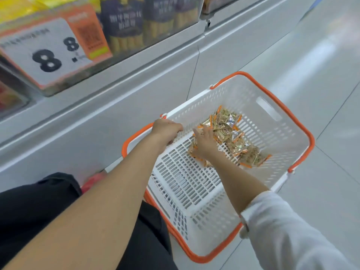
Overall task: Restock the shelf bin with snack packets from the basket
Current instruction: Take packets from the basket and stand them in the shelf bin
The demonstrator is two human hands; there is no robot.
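A white perforated basket [194, 184] with an orange rim sits on the floor below the shelf. Several gold snack packets [229, 129] with orange edges lie in its far half. My left hand [166, 129] grips the basket's near-left rim, fingers curled over the edge. My right hand [204, 142] reaches down into the basket and lies on the packets at the left of the pile, fingers spread; whether it holds one is hidden under the palm. The clear shelf bin [58, 75] with a price card reading 8.8 is at upper left.
Dark-labelled packs [140, 22] with yellow contents stand behind the clear bin front next to the price card. A grey shelf base [97, 121] runs diagonally between bin and basket. Pale tiled floor [321, 84] lies to the right. My dark-clothed knee [39, 207] is at lower left.
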